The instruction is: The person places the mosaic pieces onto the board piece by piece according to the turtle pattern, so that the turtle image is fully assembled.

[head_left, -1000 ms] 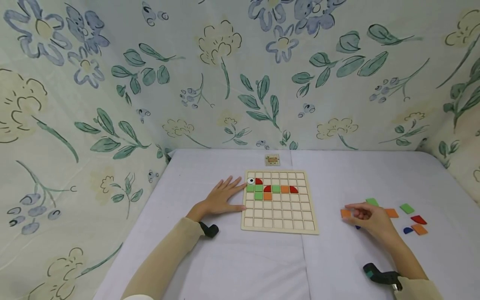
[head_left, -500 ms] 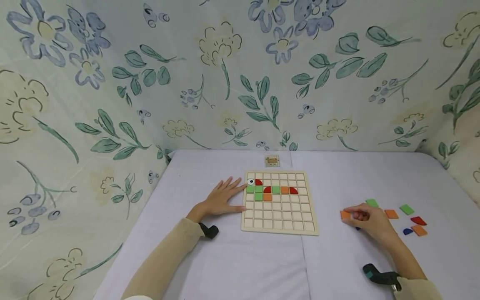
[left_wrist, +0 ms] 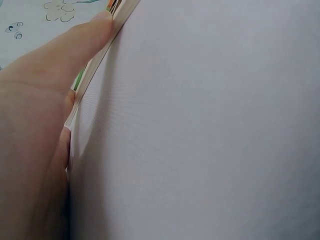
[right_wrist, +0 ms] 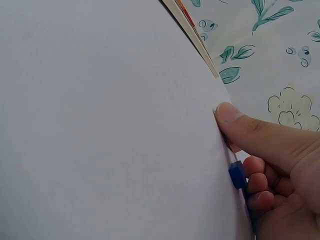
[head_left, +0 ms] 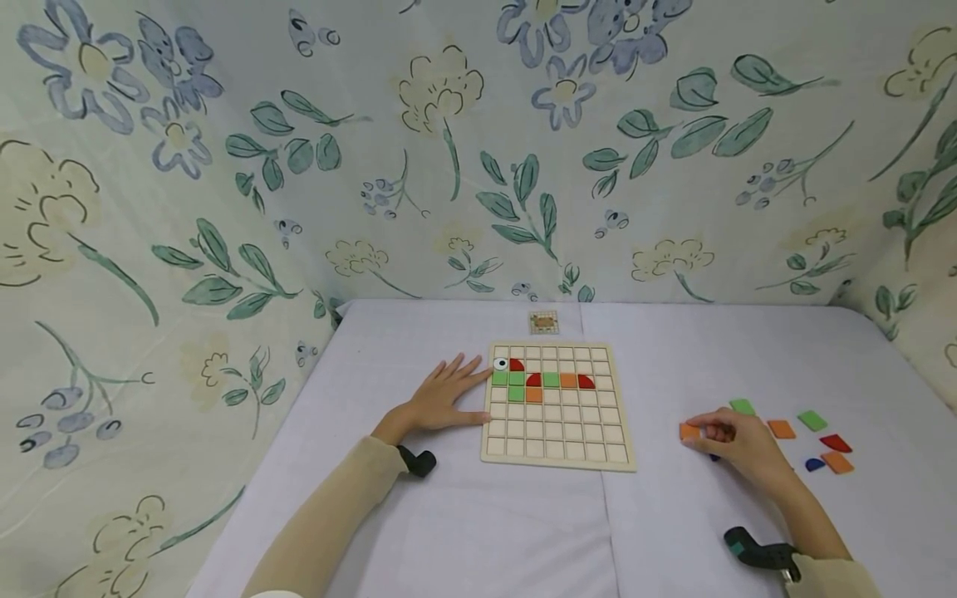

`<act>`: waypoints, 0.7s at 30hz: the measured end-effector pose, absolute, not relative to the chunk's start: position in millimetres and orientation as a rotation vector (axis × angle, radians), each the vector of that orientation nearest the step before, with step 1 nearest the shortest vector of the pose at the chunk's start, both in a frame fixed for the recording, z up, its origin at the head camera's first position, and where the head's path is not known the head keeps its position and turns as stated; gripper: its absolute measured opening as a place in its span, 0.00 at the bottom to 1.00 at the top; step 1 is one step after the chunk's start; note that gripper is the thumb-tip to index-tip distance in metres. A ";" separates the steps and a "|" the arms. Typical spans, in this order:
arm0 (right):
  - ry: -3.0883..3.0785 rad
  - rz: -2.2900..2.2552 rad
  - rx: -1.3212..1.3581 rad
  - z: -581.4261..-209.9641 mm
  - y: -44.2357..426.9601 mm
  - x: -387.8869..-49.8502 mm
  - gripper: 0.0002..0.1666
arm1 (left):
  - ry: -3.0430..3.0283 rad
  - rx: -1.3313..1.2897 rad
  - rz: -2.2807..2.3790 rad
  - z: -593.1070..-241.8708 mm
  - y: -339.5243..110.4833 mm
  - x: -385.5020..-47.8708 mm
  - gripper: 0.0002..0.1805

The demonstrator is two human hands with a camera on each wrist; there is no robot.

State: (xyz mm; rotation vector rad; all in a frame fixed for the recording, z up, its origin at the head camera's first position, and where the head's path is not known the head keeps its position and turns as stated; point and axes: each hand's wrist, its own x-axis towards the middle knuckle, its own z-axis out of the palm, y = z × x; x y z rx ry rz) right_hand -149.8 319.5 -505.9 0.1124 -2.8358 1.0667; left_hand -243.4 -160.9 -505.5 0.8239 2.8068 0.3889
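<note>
My left hand (head_left: 441, 397) lies with fingers spread beside the wooden grid board (head_left: 553, 448), thumb and fingertips touching its left edge. In the left wrist view, the thumb (left_wrist: 60, 55) meets the board's side. Green, orange and red tiles and a round eye tile (head_left: 500, 364) sit in the board's upper cells. To the right of the board, my right hand (head_left: 740, 440) pinches an orange square tile (head_left: 689, 431) between thumb and index finger, at the table surface. Its other fingers are curled. A blue tile (right_wrist: 237, 175) lies near these fingers, mostly hidden from the head view.
Loose tiles lie to the right: green (head_left: 812, 420), red (head_left: 836, 443), orange (head_left: 837, 462) and blue (head_left: 815, 465) among them. A small pattern card (head_left: 543, 322) is behind the board. White cloth (head_left: 478, 531) covers the table, and a floral curtain (head_left: 478, 166) hangs behind.
My right index finger and thumb have drawn slightly closer together on the orange tile. The left hand and the board have stayed put.
</note>
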 end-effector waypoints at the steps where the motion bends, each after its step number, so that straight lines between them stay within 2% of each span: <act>1: -2.837 1.070 0.109 -505.9 319.4 -149.5 0.16 | 2.807 0.823 0.388 -505.6 -160.9 -243.3 0.52; 12: -2.819 1.078 0.115 -493.7 318.9 -151.9 0.18 | 2.799 0.829 0.399 -505.8 -161.0 -241.6 0.52; 21: -2.772 1.090 0.151 -471.5 300.5 -160.6 0.16 | 2.796 0.835 0.395 -504.0 -161.2 -242.7 0.52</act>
